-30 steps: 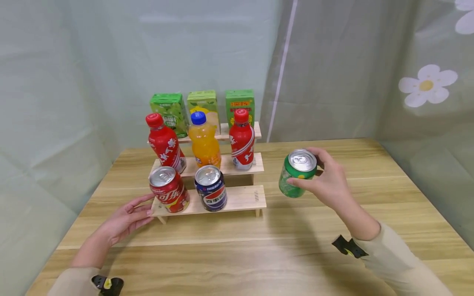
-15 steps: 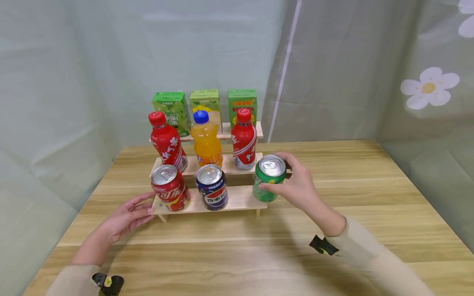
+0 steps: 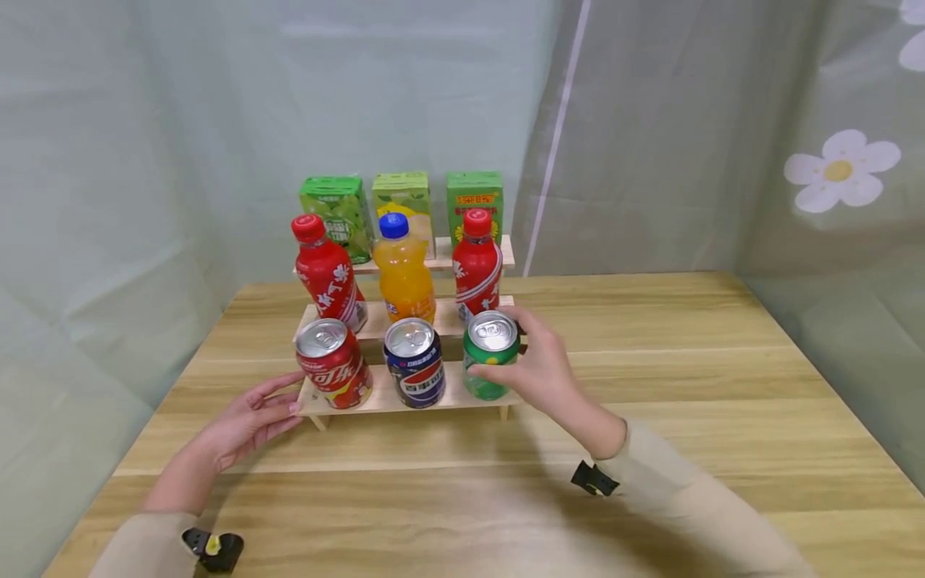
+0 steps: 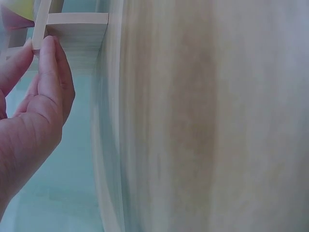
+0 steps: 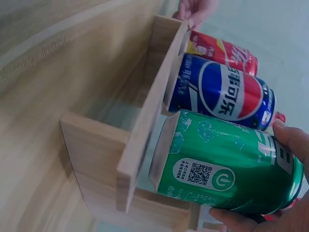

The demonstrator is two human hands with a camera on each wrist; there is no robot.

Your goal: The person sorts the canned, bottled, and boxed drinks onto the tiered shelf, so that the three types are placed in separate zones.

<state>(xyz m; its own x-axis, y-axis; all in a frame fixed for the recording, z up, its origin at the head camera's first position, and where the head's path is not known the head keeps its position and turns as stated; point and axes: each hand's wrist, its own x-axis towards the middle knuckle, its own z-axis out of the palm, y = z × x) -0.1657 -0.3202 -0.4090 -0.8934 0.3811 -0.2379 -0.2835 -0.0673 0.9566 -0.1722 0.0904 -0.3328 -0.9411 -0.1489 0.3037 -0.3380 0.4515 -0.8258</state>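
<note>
In the head view my right hand (image 3: pixel 542 365) grips a green soda can (image 3: pixel 486 377) between thumb and fingers, over the right end of the lowest tier of a wooden stepped shelf (image 3: pixel 455 393). The right wrist view shows the green can (image 5: pixel 227 164) upright, with a narrow gap between its base and the board (image 5: pixel 149 116). To its left on that tier stand a dark blue Pepsi can (image 3: pixel 419 377) and a red cola can (image 3: pixel 340 373). My left hand (image 3: pixel 249 421) pinches the tier's left end; the left wrist view shows thumb and fingers (image 4: pixel 48 72) on the board.
On the middle tier stand two red bottles (image 3: pixel 328 277) (image 3: pixel 477 269) with an orange drink bottle (image 3: pixel 405 277) between them. Several green drink cartons (image 3: pixel 340 213) line the top tier. A fabric curtain (image 3: pixel 405 96) hangs behind the wooden table (image 3: pixel 405 514).
My right hand has carried the green can leftward, from beside the shelf to over the right end of its lowest tier. The left hand has stayed on the shelf's left end.
</note>
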